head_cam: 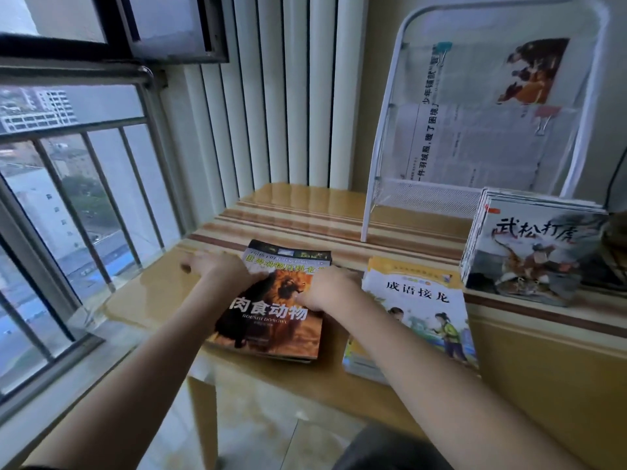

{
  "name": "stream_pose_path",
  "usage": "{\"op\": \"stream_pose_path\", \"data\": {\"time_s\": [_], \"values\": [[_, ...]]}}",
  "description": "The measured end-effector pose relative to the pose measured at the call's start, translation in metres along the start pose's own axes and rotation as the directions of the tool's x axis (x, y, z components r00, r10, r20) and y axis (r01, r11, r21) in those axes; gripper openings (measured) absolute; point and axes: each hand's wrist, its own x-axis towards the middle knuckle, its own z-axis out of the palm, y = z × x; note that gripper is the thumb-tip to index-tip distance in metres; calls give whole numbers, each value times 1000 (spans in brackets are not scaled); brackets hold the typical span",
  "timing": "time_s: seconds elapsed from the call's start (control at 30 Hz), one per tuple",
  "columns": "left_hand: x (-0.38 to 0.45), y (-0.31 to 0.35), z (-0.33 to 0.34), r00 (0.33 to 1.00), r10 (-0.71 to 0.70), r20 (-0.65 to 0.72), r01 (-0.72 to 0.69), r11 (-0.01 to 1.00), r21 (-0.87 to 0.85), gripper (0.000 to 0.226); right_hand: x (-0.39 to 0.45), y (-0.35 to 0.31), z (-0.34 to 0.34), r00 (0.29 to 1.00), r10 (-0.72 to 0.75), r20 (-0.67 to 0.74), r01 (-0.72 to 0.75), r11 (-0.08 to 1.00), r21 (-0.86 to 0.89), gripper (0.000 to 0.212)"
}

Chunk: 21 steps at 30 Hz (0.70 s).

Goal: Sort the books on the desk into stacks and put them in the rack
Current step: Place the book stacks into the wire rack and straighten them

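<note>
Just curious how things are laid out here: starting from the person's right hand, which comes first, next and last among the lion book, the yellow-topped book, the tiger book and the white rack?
1. lion book, under the right hand
2. yellow-topped book, just right
3. tiger book, farther right
4. white rack, behind; too close to call against the tiger book

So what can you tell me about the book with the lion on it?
The lion book tops a small stack lying flat on the wooden desk, left of the yellow stack. Its glossy dark-orange cover shows a roaring lion and white Chinese characters. The left hand rests at its upper left corner, the right hand on its right edge.
</note>
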Motion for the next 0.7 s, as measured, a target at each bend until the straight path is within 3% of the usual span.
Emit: {"op": "stream_pose_path", "data": {"time_s": [0.03, 0.1, 0.17, 0.2, 0.27, 0.33, 0.4, 0.43, 0.5, 0.53, 0.6, 0.63, 0.7], "values": [[-1, 4, -10, 998, 53, -23, -51, 996, 77, 92, -1, 3, -6, 995, -29, -93, 33, 998, 49, 66], [-2, 21, -29, 973, 204, -110, -194, 977, 90, 70, -8, 24, -17, 940, -5, -340, 116, 945, 305, 50], [-5, 51, -42, 900, 386, -204, -413, 904, -109, 48, -15, 69, -25, 809, 148, -569, 193, 847, 495, 46], [-11, 71, -49, 842, 482, -243, -534, 809, -247, 42, -17, 97, -27, 731, 237, -640, 204, 819, 536, 43], [-24, 120, -63, 722, 630, -286, -681, 572, -457, 43, -20, 159, -20, 572, 408, -711, 179, 784, 594, 33], [-36, 177, -77, 614, 728, -304, -724, 367, -584, 53, -23, 219, -3, 387, 578, -719, 134, 736, 664, 33], [-45, 235, -85, 573, 780, -251, -672, 273, -688, 70, -27, 273, 16, 236, 728, -644, 81, 645, 760, 48], [-48, 262, -86, 580, 789, -202, -631, 279, -724, 82, -27, 295, 25, 209, 787, -581, 76, 579, 812, 58], [-53, 307, -84, 564, 819, -104, -565, 291, -772, 91, -24, 330, 39, 257, 873, -415, 121, 397, 910, 77], [-54, 325, -81, 516, 852, -87, -542, 246, -804, 79, -20, 344, 45, 306, 892, -334, 150, 301, 942, 82], [-50, 352, -71, 388, 915, -116, -509, 108, -854, 48, -10, 363, 55, 416, 881, -225, 188, 158, 969, 75], [-47, 361, -67, 346, 927, -143, -484, 46, -874, 44, -4, 370, 61, 474, 858, -198, 190, 120, 975, 66], [-43, 373, -58, 334, 926, -174, -412, -23, -911, 55, 5, 377, 69, 563, 814, -144, 203, 33, 979, 55]]}}
